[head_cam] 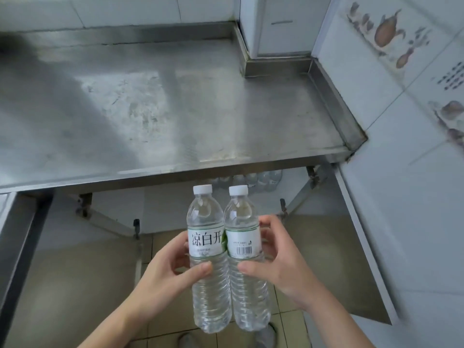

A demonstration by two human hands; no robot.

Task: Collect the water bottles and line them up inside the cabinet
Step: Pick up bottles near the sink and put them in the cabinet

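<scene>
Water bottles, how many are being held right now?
2. One in the left hand, the left bottle; one in the right hand, the right bottle. More bottles stand blurred under the counter, partly hidden, uncountable.

A working kitchen, probably commercial or institutional. A scuffed stainless-steel counter with a raised back lip runs into a corner of white tiled wall, and the right-hand tiles carry printed food pictures and text. Below the counter, open steel cabinet doors hang on hinges above a tiled floor.
</scene>
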